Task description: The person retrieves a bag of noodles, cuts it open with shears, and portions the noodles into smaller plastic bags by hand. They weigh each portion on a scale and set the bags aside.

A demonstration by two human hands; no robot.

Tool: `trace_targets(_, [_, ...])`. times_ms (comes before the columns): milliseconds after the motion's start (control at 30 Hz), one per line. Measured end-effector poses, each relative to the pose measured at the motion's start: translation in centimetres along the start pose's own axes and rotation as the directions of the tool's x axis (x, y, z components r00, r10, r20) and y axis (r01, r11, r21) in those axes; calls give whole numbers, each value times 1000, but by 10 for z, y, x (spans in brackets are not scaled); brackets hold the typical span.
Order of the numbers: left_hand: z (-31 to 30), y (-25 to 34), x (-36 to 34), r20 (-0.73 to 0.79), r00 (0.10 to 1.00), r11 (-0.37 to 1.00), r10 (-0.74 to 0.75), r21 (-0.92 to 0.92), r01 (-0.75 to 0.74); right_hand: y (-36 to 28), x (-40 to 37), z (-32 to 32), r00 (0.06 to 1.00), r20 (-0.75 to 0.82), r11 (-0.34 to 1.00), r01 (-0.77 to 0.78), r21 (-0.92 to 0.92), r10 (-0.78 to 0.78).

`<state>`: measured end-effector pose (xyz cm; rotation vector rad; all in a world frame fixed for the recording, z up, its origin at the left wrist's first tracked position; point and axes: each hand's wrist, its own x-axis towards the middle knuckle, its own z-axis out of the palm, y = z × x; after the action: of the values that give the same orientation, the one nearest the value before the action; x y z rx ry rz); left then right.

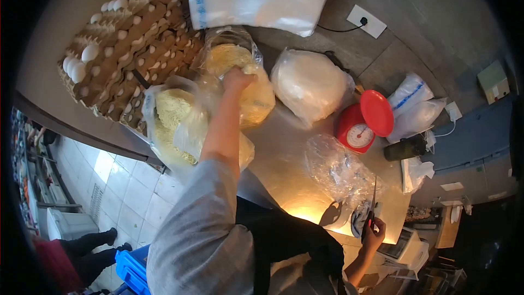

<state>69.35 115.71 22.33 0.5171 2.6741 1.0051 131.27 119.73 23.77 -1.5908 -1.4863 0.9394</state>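
Observation:
My left hand reaches out to a clear plastic bag of pale yellow, crumbly food. Its fingers are closed on the bag's plastic near the opening, with the fingertips partly hidden. Beside it, nearer my body, an open bag holds more of the yellow, shredded-looking food. My right hand is low at the right by the counter's edge. It grips what look like scissors by the black and red handle, the pointed blade upward and apparently closed.
Egg trays are stacked at the left. A full white bag, a red dial scale and crumpled clear plastic lie on the counter. A dark cloth is near my right hand. Another person's legs show at lower left.

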Motion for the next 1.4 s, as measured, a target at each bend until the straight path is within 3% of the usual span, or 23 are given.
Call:
trace_targets(67, [-4, 8, -14, -44, 996, 996, 76, -51, -78, -8, -2, 7, 1000, -7, 998, 0, -60, -1])
trace_targets(167, [-20, 43, -73, -35, 974, 975, 222, 25, -222, -48, -8, 24, 1000, -17, 991, 14, -131, -16])
trace_targets(267, [9, 50, -142, -176, 819, 831, 546, 243, -501, -42, 0, 29, 992, -23, 989, 122, -78, -124])
trace_targets(367, [58, 16, -188, -47, 689, 657, 723, 352, -666, -43, -1, 29, 994, -29, 989, 105, -104, -109])
trace_targets(467, [62, 0, -227, 129, 669, 654, 732, 141, -743, -31, 2, 25, 990, -42, 989, 129, -67, -132])
trace_targets(567, [51, 12, -229, 133, 636, 634, 761, 61, -771, -19, 1, 22, 983, -56, 982, 172, -81, -177])
trace_targets(633, [48, 25, -209, -27, 691, 689, 723, 113, -716, -24, -4, 22, 979, -60, 975, 189, -115, -196])
trace_targets(700, [37, 40, -187, -212, 703, 734, 678, 173, -656, -28, -10, 22, 988, -54, 990, 139, -36, -141])
trace_targets(800, [94, 19, -139, -101, 700, 695, 707, 289, -659, -26, -17, 24, 991, -63, 991, 125, 51, -121])
trace_targets(867, [99, 28, -136, 81, 720, 701, 690, 177, -691, -7, -15, 32, 982, -106, 966, 173, 193, -155])
trace_targets(900, [99, 31, -139, 170, 721, 711, 672, 123, -692, -7, -17, 32, 988, -38, 962, 153, 225, -148])
trace_targets(1000, [89, 42, -151, 180, 810, 807, 558, 110, -581, -21, -34, 27, 980, 149, 949, 78, 304, -129])
trace_targets(1033, [92, 40, -152, 26, 791, 787, 612, 80, -611, -32, -41, 34, 983, 162, 915, 13, 404, -86])
trace_targets(1133, [92, 44, -154, -144, 852, 851, 504, -86, -518, -37, -52, 42, 977, 211, 810, -96, 578, -35])
trace_targets(1267, [77, 58, -176, -179, 878, 849, 445, -226, -477, -1, -42, 29, 965, 263, 908, -98, 406, -13])
trace_targets(1300, [68, 63, -191, -191, 872, 836, 450, -252, -487, -12, -52, 32, 983, 177, 919, -21, 393, -53])
trace_targets(1400, [62, 75, -239, -111, 822, 756, 558, -341, -559, -18, -58, 35, 991, 136, 902, -70, 426, 13])
